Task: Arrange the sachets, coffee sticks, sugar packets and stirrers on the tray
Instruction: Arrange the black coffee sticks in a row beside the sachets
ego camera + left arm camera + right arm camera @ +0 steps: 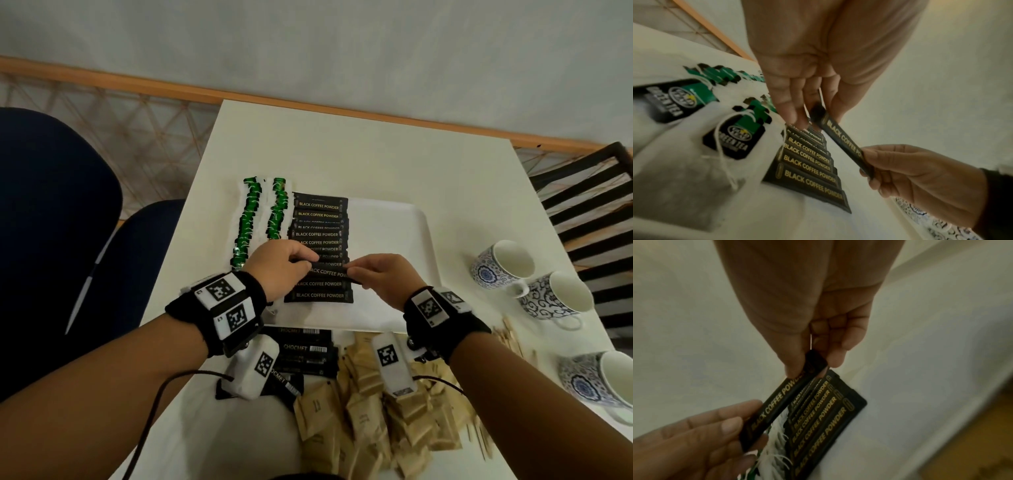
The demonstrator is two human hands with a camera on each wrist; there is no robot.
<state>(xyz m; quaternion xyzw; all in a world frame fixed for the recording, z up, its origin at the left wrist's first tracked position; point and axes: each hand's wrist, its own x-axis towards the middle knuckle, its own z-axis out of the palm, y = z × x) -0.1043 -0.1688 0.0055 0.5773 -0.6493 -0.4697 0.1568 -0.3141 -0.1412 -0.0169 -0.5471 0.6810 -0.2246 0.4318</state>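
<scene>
Nearest the head camera: a loose heap of tan paper sugar packets [370, 411] on the white table [359, 154], with a few black "CHOCMET" sachets [301, 349] beside it on the left and thin wooden stirrers [510, 337] on the right. Just beyond sits the white rectangular plastic tray [404, 233]. Two columns of green-tagged tea bags [260, 216] lie along its left side; next to them a column of black "BLACK COFFEE POWDER" sticks [320, 219], overlapping like shingles. One black coffee stick [842, 141] is lifted above the near part of that column, held by both ends. Left hand [279, 270]: thumb and fingertips pinched on the stick's left end, fingers close together. Right hand [383, 277]: thumb and forefinger clamped on the right end, other fingers curled under. Three blue-and-white patterned ceramic mugs [503, 265] stand at the table's right edge, well apart from the tray. Dark blue chair [51, 222] on the left.
</scene>
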